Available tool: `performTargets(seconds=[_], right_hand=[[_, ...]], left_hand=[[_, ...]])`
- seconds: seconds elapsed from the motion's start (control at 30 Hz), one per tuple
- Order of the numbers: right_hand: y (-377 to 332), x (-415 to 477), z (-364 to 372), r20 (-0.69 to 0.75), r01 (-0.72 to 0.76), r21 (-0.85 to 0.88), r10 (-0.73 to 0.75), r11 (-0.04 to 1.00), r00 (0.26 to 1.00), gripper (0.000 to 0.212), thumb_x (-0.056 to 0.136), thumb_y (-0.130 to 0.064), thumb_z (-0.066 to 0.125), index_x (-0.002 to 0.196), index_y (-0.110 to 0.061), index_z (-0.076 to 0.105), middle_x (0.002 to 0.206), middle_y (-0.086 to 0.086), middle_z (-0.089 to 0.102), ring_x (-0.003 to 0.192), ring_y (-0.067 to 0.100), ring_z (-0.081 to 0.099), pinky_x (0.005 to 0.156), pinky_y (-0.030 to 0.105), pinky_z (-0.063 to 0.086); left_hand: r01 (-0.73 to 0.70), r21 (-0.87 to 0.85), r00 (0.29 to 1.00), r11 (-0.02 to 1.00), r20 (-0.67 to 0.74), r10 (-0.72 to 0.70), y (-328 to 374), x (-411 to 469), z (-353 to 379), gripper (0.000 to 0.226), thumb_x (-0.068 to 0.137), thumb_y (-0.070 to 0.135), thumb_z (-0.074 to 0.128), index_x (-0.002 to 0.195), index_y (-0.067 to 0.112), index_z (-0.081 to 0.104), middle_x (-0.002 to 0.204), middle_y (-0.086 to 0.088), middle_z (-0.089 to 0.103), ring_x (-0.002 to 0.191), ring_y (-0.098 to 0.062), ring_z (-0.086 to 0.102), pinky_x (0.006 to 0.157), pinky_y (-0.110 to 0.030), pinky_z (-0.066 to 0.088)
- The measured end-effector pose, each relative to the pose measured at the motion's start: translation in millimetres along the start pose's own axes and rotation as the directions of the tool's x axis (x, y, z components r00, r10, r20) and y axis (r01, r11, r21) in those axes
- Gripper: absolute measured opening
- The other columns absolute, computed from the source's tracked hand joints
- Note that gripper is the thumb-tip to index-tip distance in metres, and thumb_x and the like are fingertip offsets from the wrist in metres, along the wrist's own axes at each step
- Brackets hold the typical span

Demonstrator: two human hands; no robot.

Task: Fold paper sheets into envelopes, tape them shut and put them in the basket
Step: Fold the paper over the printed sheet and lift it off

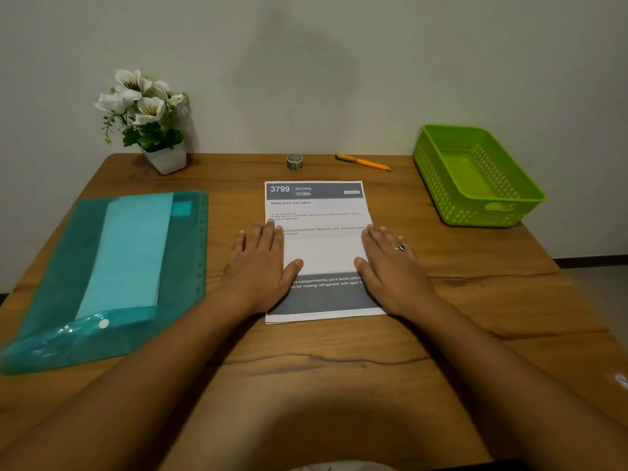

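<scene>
The paper is lying in the middle of the table, printed side up, its long edges running away from the person. Both hands are resting flat on it, fingers straight and released, grasping nothing. The left hand is pressing over the left edge and the right hand over the right edge, thumbs pointing toward each other across the white middle. A ring is showing on the right hand. A line is running across the sheet just beneath the thumbs, above a grey band; whether it is a fold cannot be told. The tape is standing beyond the paper's far edge, with a pen lying to its right. The green basket is sitting at the table's far right, well apart from the paper. A folder holding pale sheets is lying to the left, and a flower pot is standing at the far left corner.
</scene>
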State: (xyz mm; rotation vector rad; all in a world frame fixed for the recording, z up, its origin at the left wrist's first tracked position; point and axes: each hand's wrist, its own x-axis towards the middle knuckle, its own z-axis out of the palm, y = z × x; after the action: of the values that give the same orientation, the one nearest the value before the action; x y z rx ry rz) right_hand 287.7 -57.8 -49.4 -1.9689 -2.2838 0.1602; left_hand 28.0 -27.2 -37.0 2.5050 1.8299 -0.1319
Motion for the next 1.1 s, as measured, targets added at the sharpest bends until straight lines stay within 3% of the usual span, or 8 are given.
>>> performTargets(seconds=[0.1, 0.2, 0.27, 0.5, 0.73, 0.9, 1.0, 1.1], right_hand=[[-0.3, -0.7, 0.5, 0.005, -0.001, -0.004, 0.001, 1.0, 1.0, 0.063, 0.11, -0.044, 0.027, 0.164, -0.012, 0.021, 0.172, 0.006, 0.019, 0.159, 0.023, 0.013, 0.128, 0.045, 0.011], [-1.3, -1.2, 0.0, 0.006, -0.007, 0.006, 0.006, 1.0, 1.0, 0.063, 0.11, -0.045, 0.026, 0.164, -0.012, 0.02, 0.172, 0.005, 0.019, 0.159, 0.023, 0.012, 0.128, 0.045, 0.01], [-0.5, -1.2, -1.2, 0.011, 0.001, 0.012, -0.001, 1.0, 1.0, 0.063, 0.11, -0.045, 0.026, 0.164, -0.012, 0.02, 0.172, 0.005, 0.019, 0.159, 0.023, 0.011, 0.128, 0.045, 0.01], [-14.4, 4.2, -2.3, 0.007, -0.015, -0.045, 0.015, 0.999, 1.0, 0.068, 0.108, -0.047, 0.024, 0.161, -0.006, 0.023, 0.17, 0.013, 0.022, 0.158, 0.03, 0.012, 0.128, 0.052, 0.008], [-58.9, 16.0, 8.7, 0.023, 0.227, 0.026, -0.227, 0.974, 0.974, 0.064, 0.11, -0.044, 0.026, 0.165, -0.011, 0.016, 0.173, 0.009, 0.011, 0.16, 0.024, 0.006, 0.13, 0.044, 0.004], [-29.2, 10.5, 6.0, 0.02, 0.188, 0.033, -0.189, 0.982, 0.982, 0.068, 0.109, -0.05, 0.026, 0.165, -0.013, 0.014, 0.174, 0.004, 0.01, 0.16, 0.021, 0.006, 0.129, 0.044, 0.005], [1.8, 2.7, 2.4, 0.016, 0.077, 0.033, -0.078, 0.996, 0.997, 0.07, 0.108, -0.053, 0.025, 0.166, -0.015, 0.013, 0.174, 0.003, 0.011, 0.16, 0.021, 0.006, 0.129, 0.045, 0.006], [15.3, -1.4, 0.4, 0.02, 0.033, 0.019, -0.033, 0.999, 0.999, 0.07, 0.108, -0.053, 0.026, 0.165, -0.015, 0.015, 0.174, 0.002, 0.012, 0.16, 0.02, 0.006, 0.129, 0.046, 0.006]], left_hand=[[0.088, 0.04, 0.996, 0.995, -0.021, -0.088, 15.6, 3.0, -2.8, 0.084, 0.102, 0.063, 0.009, 0.162, 0.004, 0.007, 0.17, -0.017, 0.005, 0.157, -0.035, -0.001, 0.126, -0.055, 0.004], [-0.082, 0.001, 0.996, 0.997, -0.022, 0.082, 22.8, 6.2, -0.6, 0.074, 0.104, 0.059, 0.01, 0.164, 0.017, 0.002, 0.172, -0.011, -0.002, 0.158, -0.032, -0.007, 0.126, -0.055, 0.003], [-0.121, -0.037, 0.993, 0.992, -0.006, 0.121, 15.0, 6.4, 1.4, 0.072, 0.103, 0.061, 0.009, 0.164, 0.025, -0.001, 0.172, -0.006, -0.005, 0.158, -0.029, -0.009, 0.126, -0.055, 0.001], [-0.016, -0.047, 0.999, 0.999, -0.039, 0.014, -12.8, 2.4, 9.3, 0.074, 0.101, 0.064, 0.006, 0.164, 0.026, -0.001, 0.172, -0.006, -0.002, 0.158, -0.029, -0.004, 0.126, -0.056, 0.002], [-0.002, -0.053, 0.999, 0.999, -0.051, -0.001, -9.7, 1.9, 10.7, 0.074, 0.101, 0.063, 0.007, 0.164, 0.024, 0.001, 0.172, -0.007, -0.001, 0.158, -0.03, -0.002, 0.126, -0.056, 0.002], [0.0, -0.045, 1.0, 0.999, -0.018, -0.001, -8.3, 1.5, 5.2, 0.074, 0.102, 0.063, 0.009, 0.164, 0.023, 0.0, 0.172, -0.007, -0.002, 0.158, -0.031, -0.003, 0.126, -0.057, 0.004], [-0.002, -0.005, 1.0, 1.0, -0.021, 0.002, -7.2, 0.1, -2.0, 0.075, 0.102, 0.064, 0.014, 0.164, 0.021, 0.009, 0.17, -0.01, 0.01, 0.155, -0.033, 0.01, 0.124, -0.058, 0.016], [-0.038, 0.032, 0.996, 0.999, -0.085, 0.04, -8.8, 5.7, -15.7, 0.074, 0.097, 0.07, 0.031, 0.152, 0.021, 0.036, 0.151, -0.01, 0.04, 0.136, -0.03, 0.037, 0.106, -0.052, 0.04]])
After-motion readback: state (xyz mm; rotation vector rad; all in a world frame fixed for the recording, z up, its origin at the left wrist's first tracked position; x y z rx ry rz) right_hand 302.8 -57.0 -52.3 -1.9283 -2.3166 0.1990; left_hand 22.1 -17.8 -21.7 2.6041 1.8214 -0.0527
